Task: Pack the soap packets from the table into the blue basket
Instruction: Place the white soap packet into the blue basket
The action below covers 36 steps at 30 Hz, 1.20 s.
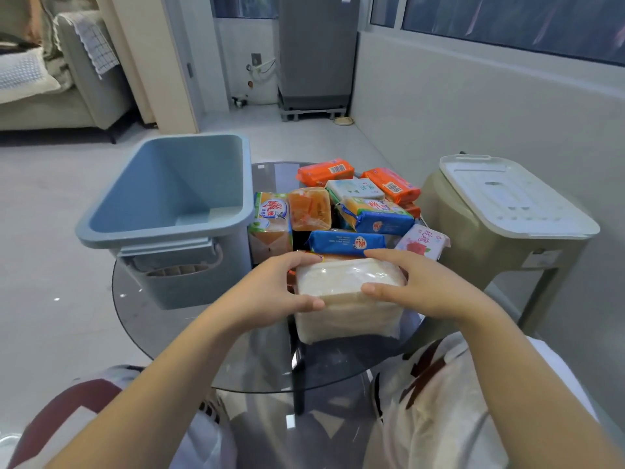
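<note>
Both the left hand [270, 289] and the right hand [409, 286] grasp a large pale soap packet [348, 299] at the glass desk's [162, 330] six o'clock edge. The blue basket [169, 198] at ten o'clock shows no packets inside. About ten other packets [368, 214] lie heaped at twelve o'clock, so packing appears barely begun.

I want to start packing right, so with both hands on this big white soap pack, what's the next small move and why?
Probably lift the white pack and swing it left over the blue basket. The left hand and right hand already grip its two ends, it lies nearest on the table, and the basket looks empty, so the bulkiest pack can go in flat first.
</note>
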Tool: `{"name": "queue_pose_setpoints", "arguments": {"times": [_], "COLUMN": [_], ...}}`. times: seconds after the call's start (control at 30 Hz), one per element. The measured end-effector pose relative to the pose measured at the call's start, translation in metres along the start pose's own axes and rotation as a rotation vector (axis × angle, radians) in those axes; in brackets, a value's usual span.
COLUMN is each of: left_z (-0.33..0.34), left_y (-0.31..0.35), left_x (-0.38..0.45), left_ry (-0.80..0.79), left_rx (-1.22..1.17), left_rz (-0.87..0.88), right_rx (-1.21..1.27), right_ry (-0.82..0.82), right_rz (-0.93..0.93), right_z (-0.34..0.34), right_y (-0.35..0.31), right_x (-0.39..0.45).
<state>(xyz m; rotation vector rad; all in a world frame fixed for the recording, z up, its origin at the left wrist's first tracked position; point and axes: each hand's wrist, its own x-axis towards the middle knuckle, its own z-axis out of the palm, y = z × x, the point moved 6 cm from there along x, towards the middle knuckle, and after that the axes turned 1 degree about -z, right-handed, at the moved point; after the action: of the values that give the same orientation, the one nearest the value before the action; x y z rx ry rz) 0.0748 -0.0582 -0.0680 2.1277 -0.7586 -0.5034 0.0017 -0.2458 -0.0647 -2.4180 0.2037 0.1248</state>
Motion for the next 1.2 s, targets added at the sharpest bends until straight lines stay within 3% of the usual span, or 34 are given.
{"name": "queue_pose_setpoints", "arguments": {"times": [0.13, 0.27, 0.47, 0.77, 1.03, 1.2], "left_z": [0.002, 0.001, 0.001, 0.001, -0.011, -0.034], "left_y": [0.000, 0.004, 0.004, -0.002, 0.002, 0.015], "left_x": [-0.011, -0.015, -0.019, -0.018, -0.025, -0.040], "left_ry": [0.052, 0.122, 0.137, 0.114, 0.172, 0.270], "left_rx": [0.106, 0.205, 0.310, 0.169, 0.076, 0.034], "left_rz": [0.033, 0.082, 0.124, 0.073, 0.088, 0.129], "right_rx": [-0.051, -0.148, -0.091, 0.044, 0.104, 0.166], "right_ry": [-0.053, 0.037, 0.112, 0.013, 0.051, 0.144], "right_rz": [-0.063, -0.082, -0.138, -0.084, -0.097, -0.205], "right_z": [0.007, 0.007, 0.004, 0.009, 0.004, -0.015], "right_y": [-0.005, -0.005, -0.007, 0.005, -0.002, -0.026], "right_x": [-0.004, -0.004, -0.007, -0.005, -0.005, -0.011]}}
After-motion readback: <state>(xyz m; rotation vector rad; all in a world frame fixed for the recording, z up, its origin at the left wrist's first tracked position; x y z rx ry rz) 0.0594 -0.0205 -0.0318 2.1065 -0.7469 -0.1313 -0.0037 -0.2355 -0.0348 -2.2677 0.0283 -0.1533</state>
